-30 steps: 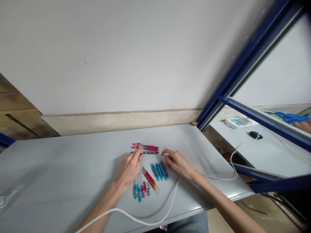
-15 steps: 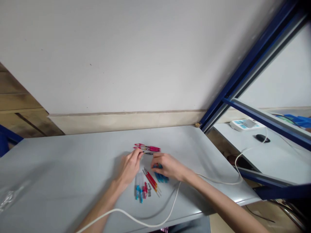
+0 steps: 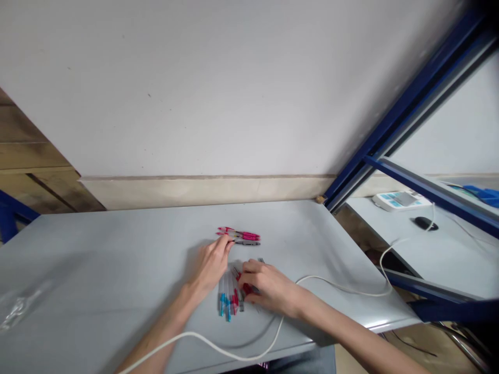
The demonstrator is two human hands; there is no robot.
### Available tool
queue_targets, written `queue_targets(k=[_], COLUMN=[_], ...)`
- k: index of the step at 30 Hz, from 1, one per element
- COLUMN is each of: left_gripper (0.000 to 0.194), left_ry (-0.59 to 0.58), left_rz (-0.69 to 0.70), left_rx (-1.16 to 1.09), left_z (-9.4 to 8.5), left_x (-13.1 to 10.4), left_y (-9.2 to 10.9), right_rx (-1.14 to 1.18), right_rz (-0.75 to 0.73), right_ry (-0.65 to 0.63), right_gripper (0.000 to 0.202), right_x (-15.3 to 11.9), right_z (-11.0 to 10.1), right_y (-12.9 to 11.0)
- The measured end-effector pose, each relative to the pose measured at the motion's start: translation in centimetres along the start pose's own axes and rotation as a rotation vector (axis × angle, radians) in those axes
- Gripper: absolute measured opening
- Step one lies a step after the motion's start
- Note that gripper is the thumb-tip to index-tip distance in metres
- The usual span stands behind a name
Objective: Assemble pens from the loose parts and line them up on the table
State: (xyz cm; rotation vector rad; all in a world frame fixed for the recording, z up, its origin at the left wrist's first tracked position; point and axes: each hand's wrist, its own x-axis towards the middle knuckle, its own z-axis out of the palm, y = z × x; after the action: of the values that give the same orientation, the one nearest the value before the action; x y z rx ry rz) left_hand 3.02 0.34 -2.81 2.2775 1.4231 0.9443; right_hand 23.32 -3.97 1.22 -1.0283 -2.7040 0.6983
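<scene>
My left hand (image 3: 212, 262) pinches the left end of a black-grey pen (image 3: 247, 242), which lies just in front of several pink pens (image 3: 245, 235) on the grey table (image 3: 117, 270). Over the red refills (image 3: 246, 288) is my right hand (image 3: 268, 283), its fingers curled; whether it grips anything is hidden. It also covers the spot of the blue pen parts. Clear barrels with blue caps (image 3: 225, 306) and a red cap (image 3: 234, 301) lie between my two hands, nearer the front edge.
A white cable (image 3: 210, 345) runs across the table's front and right side. Crumpled clear plastic (image 3: 17, 311) lies at the far left. Beyond the blue frame (image 3: 351, 171) at the right are a black mouse (image 3: 426, 223) and a white device (image 3: 401, 200).
My right hand has moved down and toward me, from beside the black-grey pen to over the red refills. My left hand remains at the pen's end.
</scene>
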Motion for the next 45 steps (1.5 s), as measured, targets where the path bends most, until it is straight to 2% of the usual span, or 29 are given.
queue_targets(k=[9,20,23,28,31,33,38,45], left_gripper=[0.023,0.024,0.025,0.021,0.021,0.022,0.021,0.022], left_ry=[-0.005,-0.009,-0.024,-0.067,-0.068,-0.055,-0.019,0.012], left_rz=[-0.02,-0.021,-0.025,-0.031,-0.051,-0.058,-0.046,-0.014], left_rx=[-0.005,0.03,0.039,0.015,0.018,0.016,-0.041,-0.059], left_z=[0.4,0.4,0.3,0.4,0.7,0.9,0.8,0.5], left_x=[-0.2,-0.1,-0.2,-0.1,-0.2,-0.2,-0.2,-0.1], left_y=[-0.4,-0.4,-0.5,-0.5,-0.3,-0.3,-0.4,-0.1], right_rx=[0.023,0.072,0.154,0.373,0.407,0.414,0.476,0.563], right_rz=[-0.033,-0.15,-0.129,0.027,0.072,0.097,0.125,0.166], right_ry=[0.007,-0.007,0.075,0.319,0.471,0.527,0.579,0.563], right_gripper=[0.009,0.012,0.013,0.011,0.018,0.019,0.018,0.019], right_x=[0.1,0.8,1.0,1.1,1.8,2.6,4.4,4.3], right_z=[0.5,0.4,-0.6,-3.0,-4.1,-4.3,-3.3,-1.9], right_y=[0.1,0.8,1.2,2.6,3.6,4.4,5.6,5.5])
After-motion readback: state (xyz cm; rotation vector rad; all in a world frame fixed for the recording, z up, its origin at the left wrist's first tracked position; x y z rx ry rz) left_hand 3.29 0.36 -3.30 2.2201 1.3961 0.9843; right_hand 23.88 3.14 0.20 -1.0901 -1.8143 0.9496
